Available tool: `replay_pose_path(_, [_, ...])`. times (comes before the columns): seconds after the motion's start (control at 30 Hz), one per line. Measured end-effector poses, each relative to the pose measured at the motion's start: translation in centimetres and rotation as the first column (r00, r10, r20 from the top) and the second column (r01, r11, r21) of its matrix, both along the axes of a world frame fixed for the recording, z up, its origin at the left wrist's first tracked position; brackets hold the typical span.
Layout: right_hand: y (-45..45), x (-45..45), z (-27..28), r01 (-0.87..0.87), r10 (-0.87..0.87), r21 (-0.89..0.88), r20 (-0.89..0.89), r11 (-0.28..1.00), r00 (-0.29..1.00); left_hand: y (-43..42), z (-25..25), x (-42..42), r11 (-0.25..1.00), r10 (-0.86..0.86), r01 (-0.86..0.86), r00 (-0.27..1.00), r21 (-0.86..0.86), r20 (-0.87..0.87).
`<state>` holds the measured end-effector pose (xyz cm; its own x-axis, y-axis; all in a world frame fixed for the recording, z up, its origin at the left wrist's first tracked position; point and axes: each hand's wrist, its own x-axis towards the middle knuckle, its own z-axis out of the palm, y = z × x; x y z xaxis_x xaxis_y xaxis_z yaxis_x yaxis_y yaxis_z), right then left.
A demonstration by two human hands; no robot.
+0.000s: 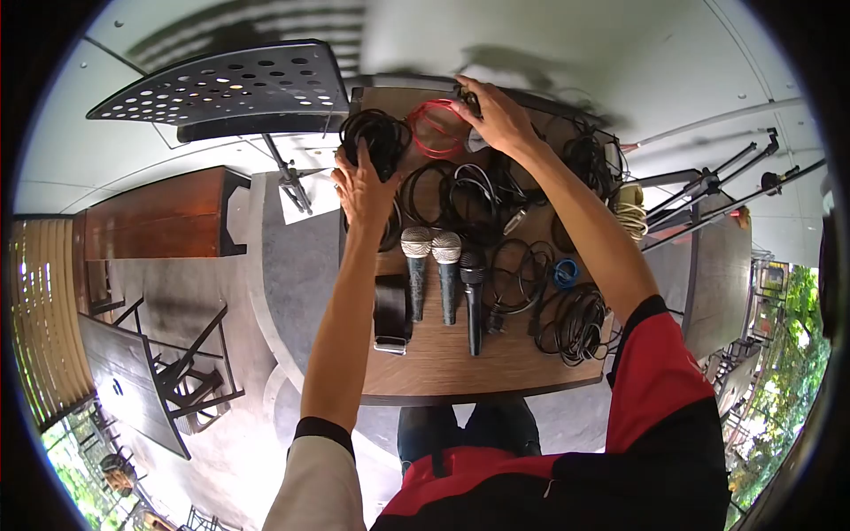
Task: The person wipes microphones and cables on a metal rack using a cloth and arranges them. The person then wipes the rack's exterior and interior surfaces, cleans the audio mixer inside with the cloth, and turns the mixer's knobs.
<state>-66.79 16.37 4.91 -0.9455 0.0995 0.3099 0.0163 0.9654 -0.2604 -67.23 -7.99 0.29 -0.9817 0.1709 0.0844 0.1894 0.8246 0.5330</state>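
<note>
The left hand (366, 193) lay wide-fingered over a cable coil (382, 140), probably floppy, best gathered whole; the right hand (501, 119) showed no clear grip.

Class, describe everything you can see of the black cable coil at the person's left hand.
The coil is black cable, slightly shiny, like rubber or plastic, wound in many overlapping loops into a loose, roughly round bundle. It is at the far left corner of the table, just left of the red cable. The left hand touches its near side, fingers spread over the loops; how firmly they grip is unclear. No plug can be made out.
</note>
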Motion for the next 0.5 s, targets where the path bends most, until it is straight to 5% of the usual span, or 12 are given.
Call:
replay_pose_path(0.03, [0.2,1.0,1.5,-0.030,0.026,-0.127,-0.033,0.991,0.999,-0.3,-0.2,-0.1,0.999,-0.036,0.036,0.999,0.015,-0.001])
replay_pose_path(0.13, [0.1,5.0,7.2,-0.083,0.036,-0.149,-0.291,0.985,0.956,-1.2,-0.6,0.1,0.993,-0.084,0.090,0.993,0.071,-0.082])
replay_pose_path(0.2, [0.7,8.1,9.5,0.131,-0.151,-0.162,-0.118,0.978,0.982,-0.9,0.5,1.8,0.997,-0.045,0.052,0.993,0.061,-0.113])
replay_pose_path(0.23, [1.8,9.3,8.7,0.096,-0.108,-0.078,-0.174,0.992,0.979,-0.6,1.1,2.8,0.999,-0.013,0.018,0.990,0.037,-0.141])
replay_pose_path(0.33, [3.6,13.1,5.3,0.016,-0.023,0.018,0.469,1.000,0.883,1.0,1.9,5.3,0.979,-0.184,0.204,0.927,0.028,-0.326])
replay_pose_path(0.5, [4.5,15.7,0.2,-0.091,0.075,0.007,0.501,0.996,0.862,4.2,3.9,9.6,0.770,-0.612,0.637,0.726,-0.029,-0.314])
